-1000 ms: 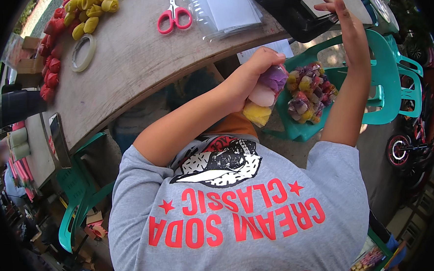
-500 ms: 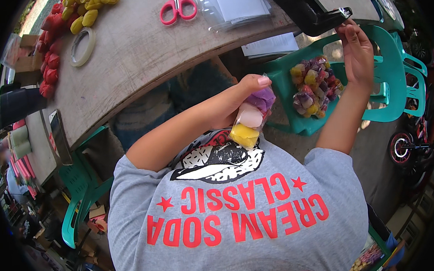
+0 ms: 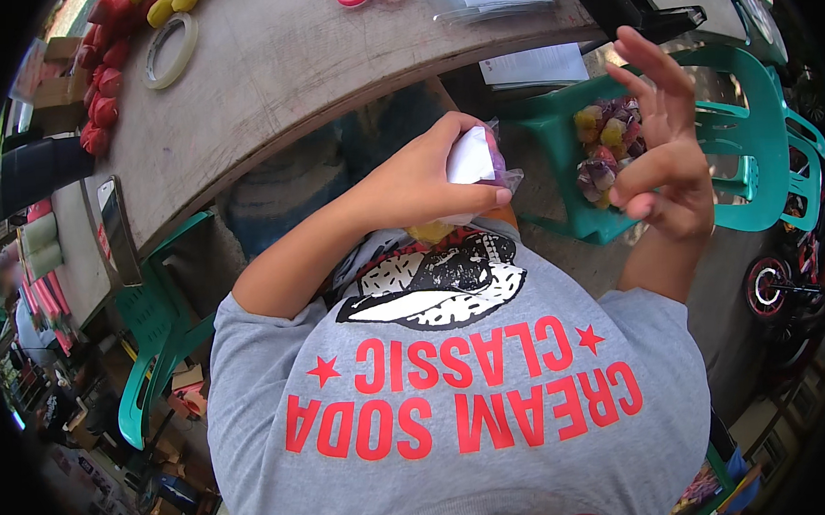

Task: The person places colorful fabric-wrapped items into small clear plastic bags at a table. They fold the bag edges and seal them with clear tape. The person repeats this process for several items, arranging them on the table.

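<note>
- The left grip (image 3: 427, 177) is squeezed around a clear packet (image 3: 496, 160), with the thumb at the packet's 6 o'clock side.
- The packet sits inside that grip and pokes out toward 3 o'clock.
- Its wrap is thin, shiny and crinkly. Purple shows through, next to a flat white piece with straight sides. A bit of yellow peeks out under the hand.
- The right grip (image 3: 674, 164) has its fingers spread wide apart. It is at 3 o'clock from the packet, well away from it.
- A black holder (image 3: 661, 22) is at 12 o'clock from the right grip. I can't tell if the fingertips touch it.
- Lumpy, shiny bundles (image 3: 602, 140) in many colors lie on a smooth green chair (image 3: 557, 166), partly hidden by the right grip.
- The gray desk (image 3: 265, 107), at 10 o'clock from the packet, looks worn and scratchy. It has a round tape roll (image 3: 163, 81) and pink-handled scissors (image 3: 354, 2).
- Red bud shapes (image 3: 104, 110) bunch up at 8 o'clock from the tape.
</note>
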Available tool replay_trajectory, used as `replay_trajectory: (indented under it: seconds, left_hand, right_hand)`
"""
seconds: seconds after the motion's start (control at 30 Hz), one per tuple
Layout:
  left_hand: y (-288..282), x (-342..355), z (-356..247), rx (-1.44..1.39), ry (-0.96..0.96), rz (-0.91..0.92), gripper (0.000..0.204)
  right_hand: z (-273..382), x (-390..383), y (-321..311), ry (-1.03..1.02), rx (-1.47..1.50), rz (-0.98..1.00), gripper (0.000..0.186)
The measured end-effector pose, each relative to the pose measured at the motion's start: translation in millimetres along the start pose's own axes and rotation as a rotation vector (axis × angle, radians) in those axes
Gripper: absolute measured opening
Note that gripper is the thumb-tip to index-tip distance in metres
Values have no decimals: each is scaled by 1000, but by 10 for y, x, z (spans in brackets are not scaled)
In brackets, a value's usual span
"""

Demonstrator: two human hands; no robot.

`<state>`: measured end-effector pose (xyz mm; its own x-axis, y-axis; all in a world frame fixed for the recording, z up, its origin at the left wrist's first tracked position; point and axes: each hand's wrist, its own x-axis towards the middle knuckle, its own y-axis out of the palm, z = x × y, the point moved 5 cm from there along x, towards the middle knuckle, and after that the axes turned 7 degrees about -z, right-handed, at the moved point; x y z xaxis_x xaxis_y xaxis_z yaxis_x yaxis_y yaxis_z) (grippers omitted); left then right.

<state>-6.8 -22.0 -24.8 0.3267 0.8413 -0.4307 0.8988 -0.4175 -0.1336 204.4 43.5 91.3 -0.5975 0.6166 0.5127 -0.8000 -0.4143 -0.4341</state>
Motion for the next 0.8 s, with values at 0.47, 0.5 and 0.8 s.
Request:
replay_trajectory:
  seconds: [0.47, 0.5, 0.8]
  left_hand:
    - [-6, -464, -246, 190, 503, -73, 85]
    - [11, -507, -317, 263, 610, -81, 86]
    - [-53, -525, -226, 331, 737, -231, 97]
  right_hand:
    - [-277, 84, 855, 159, -165, 289, 74]
    - [-406, 31, 942, 255, -16, 289, 78]
    - [-595, -122, 1013, 632, 829, -132, 62]
